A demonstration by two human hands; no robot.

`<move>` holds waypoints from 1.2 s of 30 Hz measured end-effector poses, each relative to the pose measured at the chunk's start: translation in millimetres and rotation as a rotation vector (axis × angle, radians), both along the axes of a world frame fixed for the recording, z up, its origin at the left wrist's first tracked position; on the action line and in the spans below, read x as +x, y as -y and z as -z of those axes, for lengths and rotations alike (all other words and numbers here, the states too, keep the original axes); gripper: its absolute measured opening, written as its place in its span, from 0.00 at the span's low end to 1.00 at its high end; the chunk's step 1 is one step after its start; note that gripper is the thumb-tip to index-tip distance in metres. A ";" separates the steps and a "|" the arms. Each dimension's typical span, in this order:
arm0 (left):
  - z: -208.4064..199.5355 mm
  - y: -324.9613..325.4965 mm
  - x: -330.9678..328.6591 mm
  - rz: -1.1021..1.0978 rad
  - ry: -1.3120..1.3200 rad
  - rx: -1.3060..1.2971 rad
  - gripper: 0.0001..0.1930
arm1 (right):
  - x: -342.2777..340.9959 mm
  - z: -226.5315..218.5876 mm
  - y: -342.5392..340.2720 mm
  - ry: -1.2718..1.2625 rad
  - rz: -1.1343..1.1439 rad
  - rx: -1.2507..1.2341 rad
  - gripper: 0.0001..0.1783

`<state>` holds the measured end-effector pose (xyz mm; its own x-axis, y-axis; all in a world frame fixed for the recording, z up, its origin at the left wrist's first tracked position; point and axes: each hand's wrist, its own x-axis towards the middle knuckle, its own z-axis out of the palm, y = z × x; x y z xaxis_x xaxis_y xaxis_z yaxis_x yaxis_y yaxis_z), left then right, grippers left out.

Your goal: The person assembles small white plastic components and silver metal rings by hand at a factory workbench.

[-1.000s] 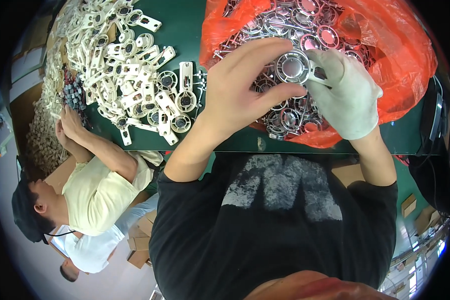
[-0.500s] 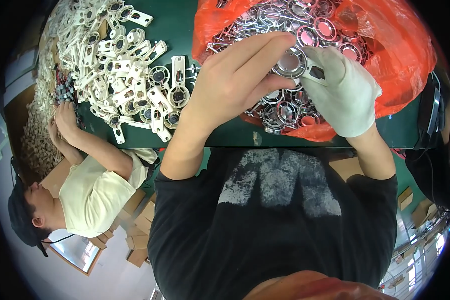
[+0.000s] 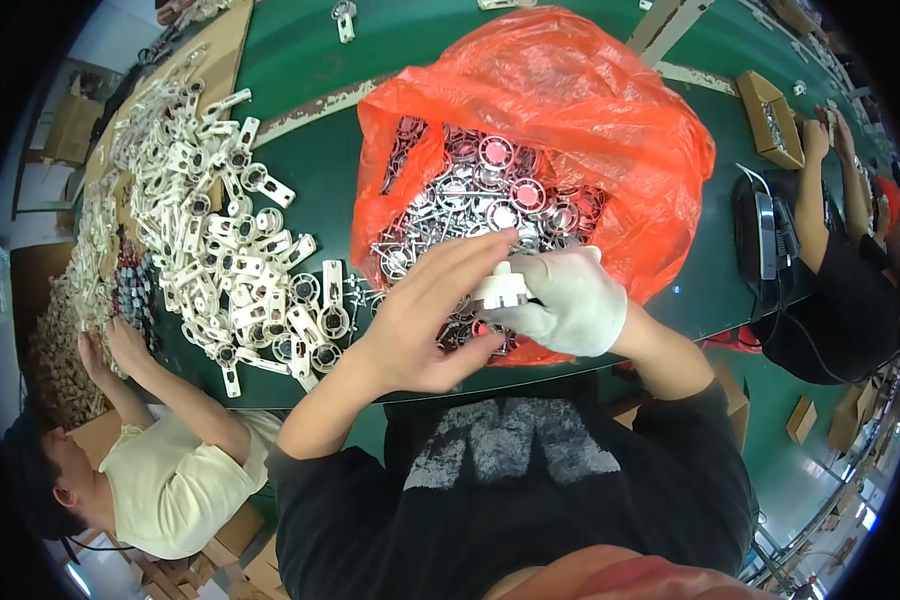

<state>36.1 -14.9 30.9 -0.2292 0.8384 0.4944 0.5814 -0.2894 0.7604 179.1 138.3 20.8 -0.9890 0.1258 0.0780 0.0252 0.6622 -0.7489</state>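
Observation:
In my gloved right hand (image 3: 577, 298) is a white plastic part (image 3: 500, 288) with a round end, gripped over the mouth of a red plastic bag (image 3: 650, 170). My bare left hand (image 3: 425, 325) is open just left of that part, thumb and fingers apart around it; whether a fingertip touches it I cannot tell. Beneath both hands, the bag holds many shiny chrome rings (image 3: 503, 215), some with pink-red centres. Left of my left hand lies a heap of white plastic parts (image 3: 245, 265) with round ends and dark centres.
A co-worker in a cream shirt (image 3: 185, 470) handles small parts at the left. On the right, another person's arms (image 3: 820, 190) are near a cardboard box (image 3: 770, 120). A black device (image 3: 763, 235) with cables stands on the green table (image 3: 310, 165) near its right edge.
The view has shifted, showing more of the table's far side. The white part in my right hand has been turned from ring face up to edge-on. My left fingers have spread away from it.

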 end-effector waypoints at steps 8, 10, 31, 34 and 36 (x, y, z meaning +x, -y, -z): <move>-2.5 -5.1 -13.2 0.086 -0.037 -0.062 0.19 | -5.3 26.2 8.9 -0.227 0.069 0.236 0.15; -18.8 -5.2 -25.9 0.075 -0.118 -0.170 0.16 | -6.2 15.8 8.6 -0.104 0.044 0.191 0.17; 22.9 36.7 -199.6 -0.754 -0.875 -1.038 0.29 | -11.6 9.9 3.4 -0.185 0.191 -0.059 0.09; 43.0 57.2 -220.2 -0.705 -0.845 -0.948 0.35 | -12.8 8.7 5.2 -0.202 0.134 -0.060 0.09; 50.2 65.1 -241.6 -0.602 -0.814 -0.796 0.23 | -11.5 5.8 6.5 -0.155 0.117 -0.049 0.09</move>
<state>-205.5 -80.0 -19.4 -0.5426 0.8358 0.0838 0.8369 0.5465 -0.0318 167.6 131.8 15.0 -0.9438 0.2470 0.2195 -0.0184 0.6240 -0.7812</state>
